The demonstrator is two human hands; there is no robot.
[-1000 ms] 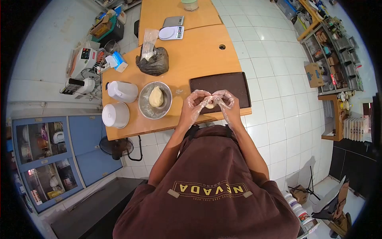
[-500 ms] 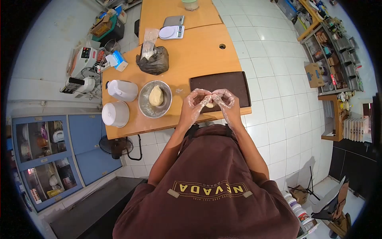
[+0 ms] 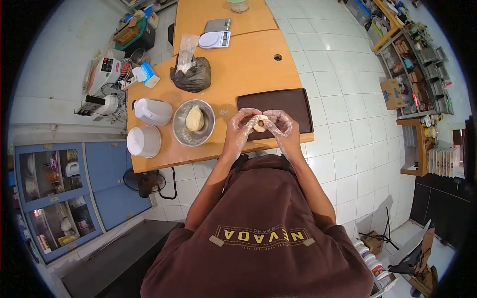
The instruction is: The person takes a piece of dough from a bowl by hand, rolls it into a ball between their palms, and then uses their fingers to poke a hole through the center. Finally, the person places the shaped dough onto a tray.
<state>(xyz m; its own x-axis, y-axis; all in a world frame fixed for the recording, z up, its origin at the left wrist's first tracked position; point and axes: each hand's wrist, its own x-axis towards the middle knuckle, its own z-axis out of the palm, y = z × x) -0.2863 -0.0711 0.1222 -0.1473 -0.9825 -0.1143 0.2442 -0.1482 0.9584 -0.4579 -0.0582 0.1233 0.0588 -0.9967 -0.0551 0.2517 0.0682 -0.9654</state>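
Between my two floury hands is a small ring of pale dough [image 3: 259,128] with a hole in its middle. My left hand [image 3: 242,130] pinches it from the left, and my right hand [image 3: 283,130] grips its right side. Both hands are above the near edge of a dark brown baking tray [image 3: 293,102]. To the left stands a steel bowl [image 3: 183,137] dusted with flour, holding a large lump of dough [image 3: 195,119].
Left of the bowl stand a white pitcher [image 3: 153,111] and a white tub [image 3: 144,142]. Farther back are a black plastic bag [image 3: 194,78] and a white kitchen scale [image 3: 210,39]. The wooden table [image 3: 248,64] ends just right of the tray.
The dough between my fingers has turned so its ring shape and hole now face up. My fingertips have moved slightly apart; everything else stays in place.
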